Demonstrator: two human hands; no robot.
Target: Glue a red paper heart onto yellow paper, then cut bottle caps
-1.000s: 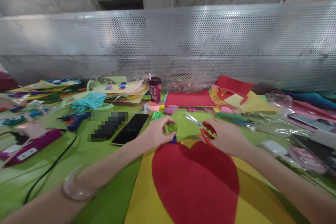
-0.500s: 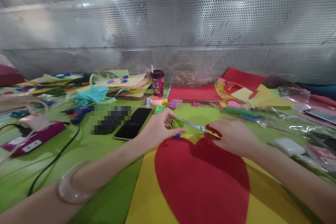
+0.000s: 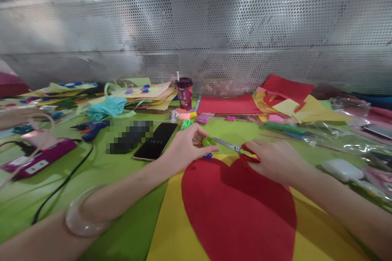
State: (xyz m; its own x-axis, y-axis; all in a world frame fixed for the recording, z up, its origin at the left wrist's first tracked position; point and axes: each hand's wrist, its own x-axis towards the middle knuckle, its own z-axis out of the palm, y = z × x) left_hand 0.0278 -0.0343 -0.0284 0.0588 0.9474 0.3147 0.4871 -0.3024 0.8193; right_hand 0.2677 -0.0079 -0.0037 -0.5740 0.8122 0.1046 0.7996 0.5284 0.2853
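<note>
Currently the left hand [image 3: 193, 143] pinches a small green piece [image 3: 209, 141] near the upper left lobe of a red heart [image 3: 240, 212], while the right hand [image 3: 272, 157] grips red-handled scissors [image 3: 228, 144], tips at the piece. The heart lies on a yellow sheet [image 3: 168, 216] upon the green worktop [image 3: 128, 224]; a phone [image 3: 156, 141] lies left of the left hand.

There's the one camera, up on the person's head, facing forward and tipped down: left hand [image 3: 188, 145] and right hand [image 3: 272, 155] close, around mid-view, green table [image 3: 113, 167] spread beneath, metal screen [image 3: 196, 28] straight across, farther off.
</note>
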